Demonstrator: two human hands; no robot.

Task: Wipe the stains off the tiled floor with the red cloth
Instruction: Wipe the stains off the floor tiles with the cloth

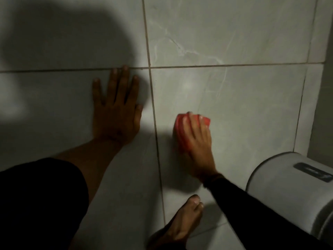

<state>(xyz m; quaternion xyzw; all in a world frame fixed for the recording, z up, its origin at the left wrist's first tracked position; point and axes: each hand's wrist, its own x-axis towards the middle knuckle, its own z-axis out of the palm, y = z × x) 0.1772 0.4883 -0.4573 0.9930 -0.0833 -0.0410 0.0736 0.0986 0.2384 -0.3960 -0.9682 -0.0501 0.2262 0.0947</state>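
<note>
Nearest me, a bare foot [182, 224]; beyond it my right hand [196, 139] presses the bunched red cloth [180, 130] onto the floor [234, 105], soft, light, best palmed from above; left hand [117, 109] flat, spread

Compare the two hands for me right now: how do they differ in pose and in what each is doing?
The left hand lies flat and bare on the floor, fingers spread, holding nothing; the right hand presses on the red cloth. The left hand sits in shadow, the right in brighter light. They rest on tiles either side of one grout line.
</note>
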